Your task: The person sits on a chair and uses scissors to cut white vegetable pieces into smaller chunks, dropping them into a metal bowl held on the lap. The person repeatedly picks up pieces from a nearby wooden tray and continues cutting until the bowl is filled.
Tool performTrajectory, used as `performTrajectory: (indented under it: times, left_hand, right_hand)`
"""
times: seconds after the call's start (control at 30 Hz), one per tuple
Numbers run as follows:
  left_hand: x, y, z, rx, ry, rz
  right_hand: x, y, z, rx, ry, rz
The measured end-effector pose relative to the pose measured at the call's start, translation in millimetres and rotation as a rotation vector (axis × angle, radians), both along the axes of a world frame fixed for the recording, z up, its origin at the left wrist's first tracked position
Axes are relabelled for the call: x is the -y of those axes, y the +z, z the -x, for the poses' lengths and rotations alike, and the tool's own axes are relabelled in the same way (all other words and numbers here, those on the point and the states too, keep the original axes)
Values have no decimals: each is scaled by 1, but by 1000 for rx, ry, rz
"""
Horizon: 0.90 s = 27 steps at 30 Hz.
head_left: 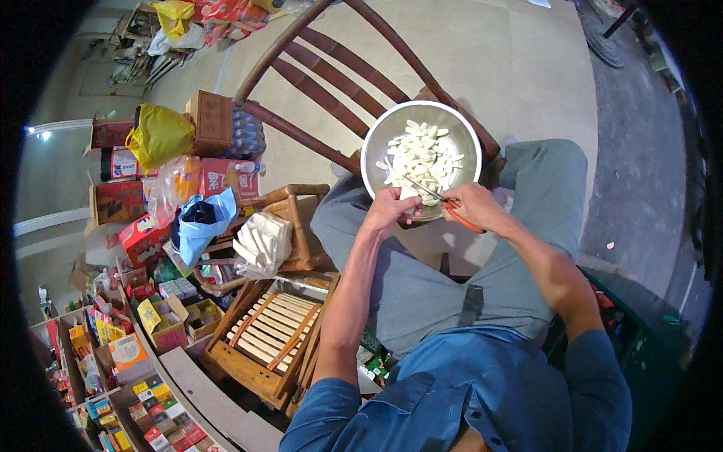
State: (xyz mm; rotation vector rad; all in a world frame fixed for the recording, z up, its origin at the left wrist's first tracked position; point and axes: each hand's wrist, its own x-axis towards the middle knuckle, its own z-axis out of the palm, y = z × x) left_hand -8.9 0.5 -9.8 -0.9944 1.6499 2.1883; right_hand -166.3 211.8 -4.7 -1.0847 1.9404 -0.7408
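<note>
Seated with a steel bowl (462,129) at upper center of the frame, a person works orange-handled scissors (453,205) over a heap of pale strips (423,147). The left hand (392,209) pinches a white piece (409,193) between thumb and fingers above the bowl's lower rim; the right hand (476,205) is wrapped around the scissors' handles. At this scale, it is hard to tell whether the blades have met the piece. Good cutting here likely calls for left fingertips held back from the blade line, the piece kept inside the rim so cuttings drop onto the heap, even widths, and the bowl steady against the chair (343,71) behind it.
</note>
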Motion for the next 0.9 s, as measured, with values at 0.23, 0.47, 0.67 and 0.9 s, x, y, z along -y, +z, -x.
performTrajectory:
  times: [0.23,0.47,0.67,0.9]
  left_hand:
    - [0,1,0,-10,-21,41]
    - [6,-8,-7,-11,-25,57]
    - [1,3,0,-67,-7,57]
    - [3,0,-4,-32,44,69]
  right_hand:
    - [-3,-11,-18,-273,-18,214]
    - [2,-3,0,-9,35,-22]
    - [-2,5,-10,-126,24,20]
    - [1,6,-1,-56,60,-20]
